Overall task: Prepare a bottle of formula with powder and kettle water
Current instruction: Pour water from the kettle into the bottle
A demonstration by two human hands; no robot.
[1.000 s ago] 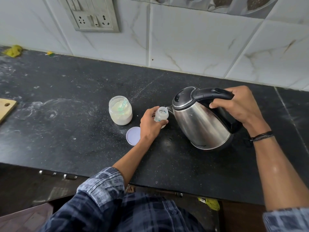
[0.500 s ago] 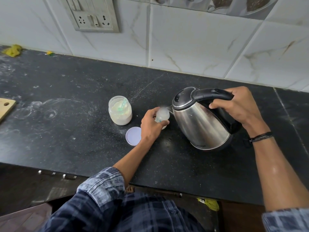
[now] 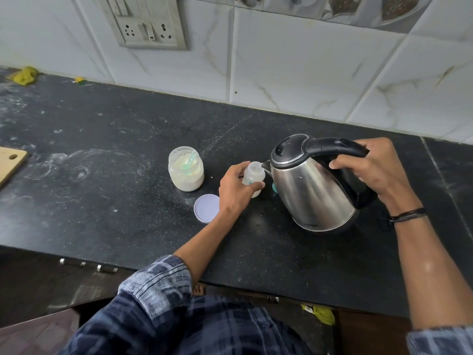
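Observation:
A small translucent baby bottle (image 3: 253, 175) stands open-topped on the black counter (image 3: 115, 201), and my left hand (image 3: 236, 192) grips its body. My right hand (image 3: 373, 170) holds the black handle of a steel kettle (image 3: 312, 190), which is tilted left with its spout at the bottle's mouth. To the left stands an open jar of pale powder (image 3: 186, 169) with a green scoop inside. The jar's white lid (image 3: 206, 208) lies flat beside my left wrist. A teal piece (image 3: 274, 187) peeks out behind the bottle.
A wooden board (image 3: 10, 162) lies at the counter's left edge. A yellow cloth (image 3: 24, 75) sits in the far left corner by the tiled wall, under a switch panel (image 3: 146, 24). The counter's front edge runs just below my forearms.
The kettle stays tilted at the bottle's mouth and both hands keep their grips. Almost nothing has shifted.

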